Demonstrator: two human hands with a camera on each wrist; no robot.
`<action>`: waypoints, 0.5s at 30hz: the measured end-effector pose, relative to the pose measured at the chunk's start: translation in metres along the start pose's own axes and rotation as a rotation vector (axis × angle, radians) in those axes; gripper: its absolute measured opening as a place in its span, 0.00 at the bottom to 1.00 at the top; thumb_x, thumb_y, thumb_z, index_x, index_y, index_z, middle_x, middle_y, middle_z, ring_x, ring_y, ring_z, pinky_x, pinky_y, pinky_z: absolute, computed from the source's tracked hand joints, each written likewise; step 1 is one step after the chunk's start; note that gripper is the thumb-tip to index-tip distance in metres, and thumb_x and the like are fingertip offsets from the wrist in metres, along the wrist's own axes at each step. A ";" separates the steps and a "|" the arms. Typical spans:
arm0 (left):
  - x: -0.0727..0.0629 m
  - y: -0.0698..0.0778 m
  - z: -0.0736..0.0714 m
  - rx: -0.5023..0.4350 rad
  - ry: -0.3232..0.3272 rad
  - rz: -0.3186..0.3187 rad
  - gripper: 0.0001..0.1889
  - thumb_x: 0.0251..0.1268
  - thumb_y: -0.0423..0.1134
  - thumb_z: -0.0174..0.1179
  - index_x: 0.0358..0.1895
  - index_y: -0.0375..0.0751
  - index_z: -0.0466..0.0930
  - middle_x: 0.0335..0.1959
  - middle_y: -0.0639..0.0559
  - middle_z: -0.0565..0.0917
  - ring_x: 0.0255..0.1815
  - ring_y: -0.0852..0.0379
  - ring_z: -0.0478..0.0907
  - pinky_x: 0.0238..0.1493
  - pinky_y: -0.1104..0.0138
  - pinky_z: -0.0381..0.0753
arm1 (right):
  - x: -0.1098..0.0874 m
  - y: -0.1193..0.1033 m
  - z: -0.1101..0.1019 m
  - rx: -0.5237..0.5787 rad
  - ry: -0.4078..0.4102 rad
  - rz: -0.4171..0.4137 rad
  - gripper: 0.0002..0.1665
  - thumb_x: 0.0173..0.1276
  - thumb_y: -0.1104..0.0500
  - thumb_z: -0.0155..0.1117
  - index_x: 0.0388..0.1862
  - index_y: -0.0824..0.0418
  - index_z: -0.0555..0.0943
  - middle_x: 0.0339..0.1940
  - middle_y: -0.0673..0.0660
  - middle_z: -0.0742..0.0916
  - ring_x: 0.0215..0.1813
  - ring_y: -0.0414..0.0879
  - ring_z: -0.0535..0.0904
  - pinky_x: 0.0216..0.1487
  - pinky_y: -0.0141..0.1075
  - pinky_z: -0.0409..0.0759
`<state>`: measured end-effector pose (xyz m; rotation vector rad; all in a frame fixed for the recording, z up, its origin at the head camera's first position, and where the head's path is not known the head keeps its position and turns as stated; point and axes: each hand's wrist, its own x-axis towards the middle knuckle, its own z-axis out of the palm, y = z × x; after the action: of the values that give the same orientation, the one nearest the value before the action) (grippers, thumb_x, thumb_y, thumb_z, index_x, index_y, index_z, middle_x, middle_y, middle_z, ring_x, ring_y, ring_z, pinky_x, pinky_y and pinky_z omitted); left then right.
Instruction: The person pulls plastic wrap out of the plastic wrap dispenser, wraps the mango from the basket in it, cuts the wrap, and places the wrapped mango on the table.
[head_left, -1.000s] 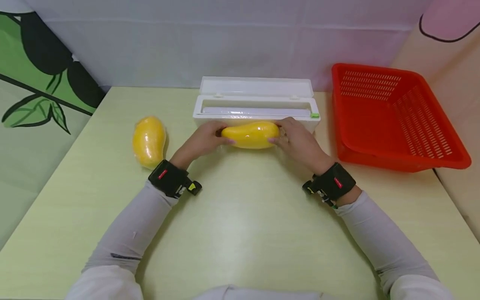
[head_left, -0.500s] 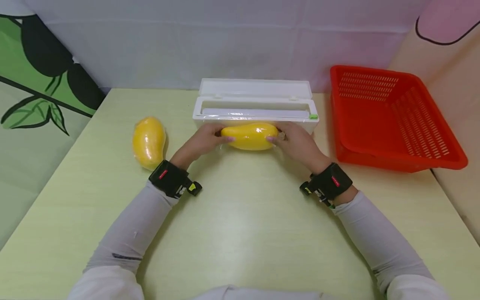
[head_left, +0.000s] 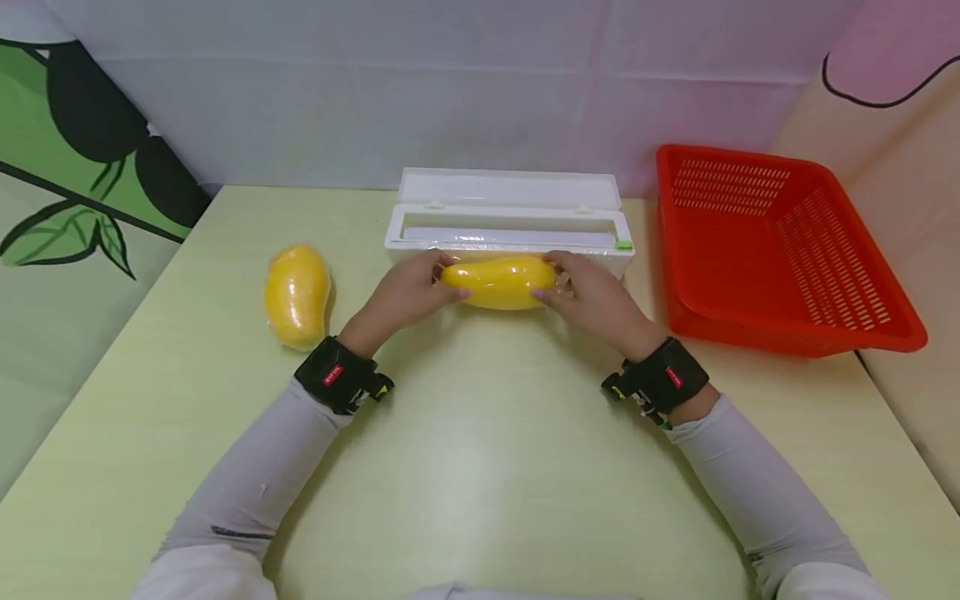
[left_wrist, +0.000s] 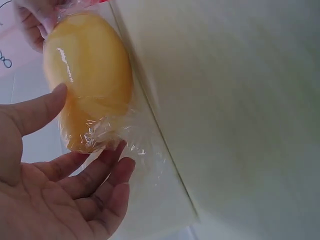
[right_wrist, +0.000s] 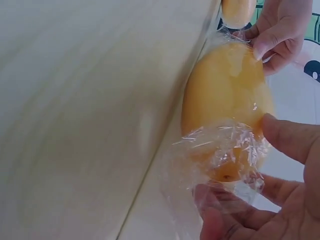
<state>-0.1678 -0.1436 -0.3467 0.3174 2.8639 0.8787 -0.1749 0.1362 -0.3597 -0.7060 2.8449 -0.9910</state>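
A yellow mango (head_left: 501, 283) lies crosswise between both hands, in front of the white cling film dispenser (head_left: 510, 190). My left hand (head_left: 401, 292) grips its left end, thumb on the near side and fingers behind and below. At the other end my right hand (head_left: 596, 296) holds it the same way. In the wrist views, loose clear cling film (right_wrist: 220, 150) wraps round the mango and hangs in crinkled folds at its ends, touching the fingers. The dispenser's lid stands open, with a film roll (head_left: 510, 237) inside.
Left of the hands, a second mango (head_left: 297, 296) wrapped in film lies on the pale table (head_left: 465, 467). A red plastic basket (head_left: 750, 333) with slotted sides stands at the right. Behind the dispenser rises a pale cloth-like wall (head_left: 487, 117).
The head view has tilted slightly, so everything sits a little lower in it. Both hands keep their hold on the mango, with little visible movement.
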 end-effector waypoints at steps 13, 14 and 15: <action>-0.006 0.006 -0.002 0.271 0.067 0.102 0.27 0.63 0.54 0.65 0.57 0.38 0.80 0.52 0.42 0.83 0.55 0.43 0.76 0.56 0.50 0.73 | -0.005 -0.006 -0.011 -0.065 -0.031 0.004 0.32 0.71 0.46 0.65 0.68 0.61 0.74 0.60 0.61 0.77 0.57 0.55 0.75 0.56 0.51 0.77; -0.007 0.006 -0.003 0.269 0.063 0.101 0.27 0.63 0.55 0.65 0.58 0.38 0.80 0.52 0.42 0.83 0.55 0.43 0.76 0.56 0.50 0.73 | -0.005 -0.006 -0.011 -0.064 -0.033 0.001 0.32 0.71 0.47 0.65 0.67 0.61 0.75 0.60 0.61 0.78 0.56 0.55 0.75 0.56 0.51 0.77; -0.007 0.006 -0.004 0.267 0.059 0.098 0.28 0.63 0.55 0.65 0.58 0.38 0.79 0.53 0.42 0.82 0.55 0.43 0.76 0.56 0.50 0.74 | -0.005 -0.006 -0.012 -0.063 -0.034 -0.001 0.31 0.71 0.47 0.65 0.67 0.61 0.75 0.59 0.61 0.78 0.56 0.56 0.76 0.56 0.51 0.77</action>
<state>-0.1611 -0.1420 -0.3398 0.4695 3.0455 0.5261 -0.1698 0.1408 -0.3469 -0.7231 2.8575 -0.8848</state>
